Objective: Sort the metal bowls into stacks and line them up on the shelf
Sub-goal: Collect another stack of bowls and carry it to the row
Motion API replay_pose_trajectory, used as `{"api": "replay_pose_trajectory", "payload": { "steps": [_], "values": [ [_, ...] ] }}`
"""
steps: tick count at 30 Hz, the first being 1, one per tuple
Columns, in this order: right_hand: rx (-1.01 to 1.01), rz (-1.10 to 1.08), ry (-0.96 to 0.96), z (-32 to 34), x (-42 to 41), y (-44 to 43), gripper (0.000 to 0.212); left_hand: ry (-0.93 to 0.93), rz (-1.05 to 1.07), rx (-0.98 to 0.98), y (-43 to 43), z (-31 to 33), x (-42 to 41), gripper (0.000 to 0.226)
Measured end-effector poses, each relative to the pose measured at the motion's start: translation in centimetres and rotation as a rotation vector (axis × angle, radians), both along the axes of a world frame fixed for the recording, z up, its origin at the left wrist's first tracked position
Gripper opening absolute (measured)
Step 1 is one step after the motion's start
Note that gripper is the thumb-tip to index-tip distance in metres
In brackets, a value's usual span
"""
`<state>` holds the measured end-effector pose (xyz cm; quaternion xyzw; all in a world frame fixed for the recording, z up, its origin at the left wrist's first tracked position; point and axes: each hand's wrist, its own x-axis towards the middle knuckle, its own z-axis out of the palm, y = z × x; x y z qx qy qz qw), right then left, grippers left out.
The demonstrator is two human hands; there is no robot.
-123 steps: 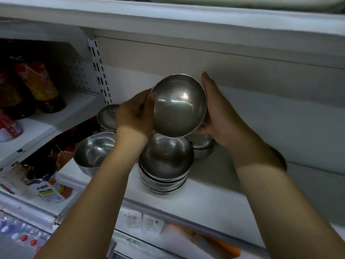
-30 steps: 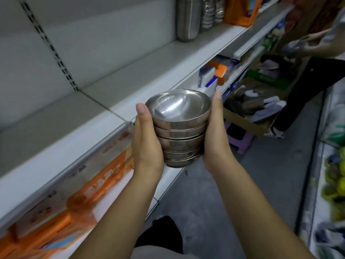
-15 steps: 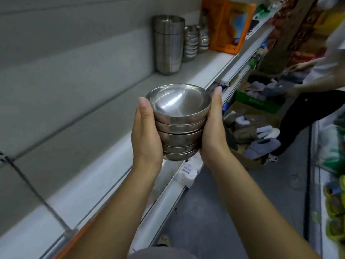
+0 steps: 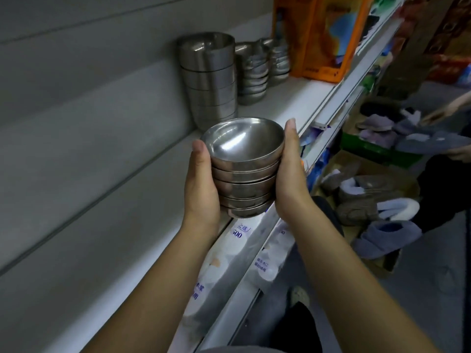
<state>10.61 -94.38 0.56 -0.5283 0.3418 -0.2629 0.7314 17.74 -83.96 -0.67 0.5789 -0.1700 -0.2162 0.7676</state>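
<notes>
I hold a stack of several nested metal bowls (image 4: 244,171) upright between both palms, above the front edge of the white shelf (image 4: 158,225). My left hand (image 4: 201,184) presses its left side and my right hand (image 4: 289,174) its right side. Further along the shelf stands a tall stack of larger metal bowls (image 4: 209,80) against the back wall. Behind it are two lower stacks of small metal bowls (image 4: 252,72), the second stack (image 4: 279,59) partly hidden.
Orange packages (image 4: 321,36) stand on the shelf beyond the bowl stacks. White packs (image 4: 229,256) fill the shelf below. On the aisle floor at right is a cardboard box of slippers (image 4: 377,200), and another person (image 4: 448,154) holds a slipper there.
I have carried the stack along the shelf toward the standing bowl stacks, which are now much nearer. Both hands keep the same hold on it.
</notes>
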Motion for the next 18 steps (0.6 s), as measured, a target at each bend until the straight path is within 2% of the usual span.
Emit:
{"api": "replay_pose_trajectory", "payload": {
  "steps": [5, 9, 13, 18],
  "values": [
    [-0.028, 0.116, -0.047, -1.1, 2.9, -9.4, 0.063, 0.026, 0.119, 0.028, -8.6, -0.7, 1.9, 0.087],
    [-0.025, 0.166, -0.025, -1.0, 5.0, -16.7, 0.078, 0.037, 0.173, 0.018, -15.7, -0.9, 2.9, 0.072],
    [-0.039, 0.243, -0.027, -0.9, 6.5, -23.3, 0.071, 0.033, 0.183, 0.008, -21.8, -1.1, 4.2, 0.085],
    [-0.063, 0.300, -0.018, -1.2, 8.6, -30.1, 0.054, 0.013, 0.229, -0.009, -28.2, -2.4, 5.7, 0.079]
  ]
}}
